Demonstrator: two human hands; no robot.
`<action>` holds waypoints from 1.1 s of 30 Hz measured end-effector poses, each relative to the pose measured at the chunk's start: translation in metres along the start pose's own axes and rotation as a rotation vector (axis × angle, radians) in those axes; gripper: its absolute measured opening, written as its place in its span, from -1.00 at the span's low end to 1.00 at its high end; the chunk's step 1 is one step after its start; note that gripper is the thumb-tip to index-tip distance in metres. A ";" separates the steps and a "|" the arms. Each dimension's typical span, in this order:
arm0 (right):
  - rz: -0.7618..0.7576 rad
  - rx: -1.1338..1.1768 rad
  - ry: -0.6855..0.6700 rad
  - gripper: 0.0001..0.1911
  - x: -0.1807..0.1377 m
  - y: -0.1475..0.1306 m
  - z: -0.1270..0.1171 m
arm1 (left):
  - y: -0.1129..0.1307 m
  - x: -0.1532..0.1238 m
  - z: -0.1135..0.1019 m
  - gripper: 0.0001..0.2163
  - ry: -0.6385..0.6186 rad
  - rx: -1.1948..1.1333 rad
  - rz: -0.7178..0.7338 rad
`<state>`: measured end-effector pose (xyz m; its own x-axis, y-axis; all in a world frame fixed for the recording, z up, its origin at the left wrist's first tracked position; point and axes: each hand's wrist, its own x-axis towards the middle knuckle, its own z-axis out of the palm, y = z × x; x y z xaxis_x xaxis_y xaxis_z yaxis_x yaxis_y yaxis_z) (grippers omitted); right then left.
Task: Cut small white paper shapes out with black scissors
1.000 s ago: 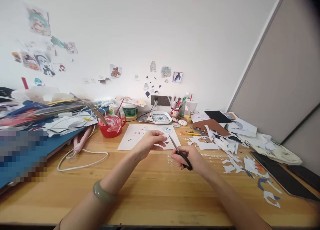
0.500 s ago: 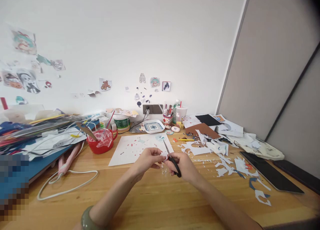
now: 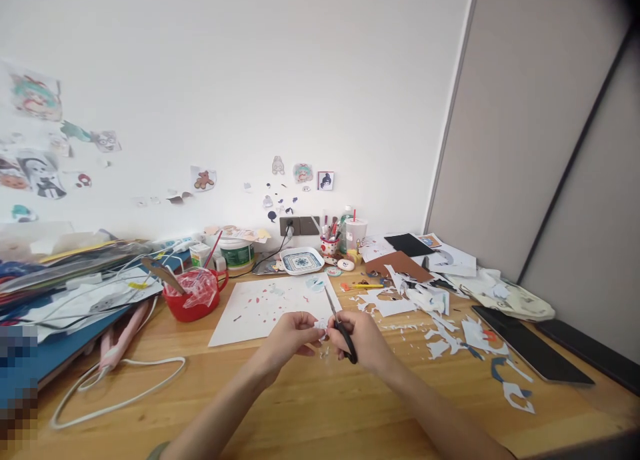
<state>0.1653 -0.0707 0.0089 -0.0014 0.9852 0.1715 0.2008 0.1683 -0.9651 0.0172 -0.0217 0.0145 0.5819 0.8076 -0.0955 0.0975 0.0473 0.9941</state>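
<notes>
My left hand [image 3: 293, 337] pinches a small paper cutout [image 3: 321, 325], pale with some dark or reddish marks; its exact shape is too small to make out. Black-handled scissors [image 3: 346, 339] are gripped in my right hand [image 3: 363, 340], their blades pointing up and away from me, just right of the cutout. Both hands are close together above the wooden table [image 3: 300, 407]. Behind them lies a white sheet [image 3: 250, 307] dotted with small red and bluish pieces. Tiny scraps show below my fingertips.
White paper offcuts [image 3: 443, 330] litter the right side, near a black tablet [image 3: 533, 345]. A red bowl [image 3: 193, 307] with plastic wrap, a square patterned dish [image 3: 301, 261] and a brush cup [image 3: 329, 246] stand behind. A white cable [image 3: 120, 420] loops at left.
The view has shifted, so the scene sits a little lower and further left. The scissors have drawn slightly apart from the cutout, which stays in my left fingers.
</notes>
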 end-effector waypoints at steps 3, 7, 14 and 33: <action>0.002 -0.001 0.012 -0.96 0.001 -0.001 -0.001 | 0.001 0.001 -0.001 -0.77 0.021 -0.070 0.005; 0.011 -0.007 0.034 -0.95 0.001 -0.003 -0.004 | 0.004 0.001 -0.002 -0.77 0.062 -0.193 0.003; -0.012 -0.013 -0.091 -0.88 -0.001 -0.007 -0.005 | 0.008 0.000 -0.004 -0.78 0.104 -0.339 0.024; -0.054 -0.245 -0.270 -0.82 0.000 0.000 -0.003 | 0.008 -0.001 -0.002 -0.80 0.022 -0.430 0.043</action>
<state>0.1686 -0.0703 0.0092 -0.2704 0.9538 0.1308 0.4223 0.2396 -0.8742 0.0153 -0.0211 0.0223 0.5600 0.8265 -0.0571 -0.2742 0.2500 0.9286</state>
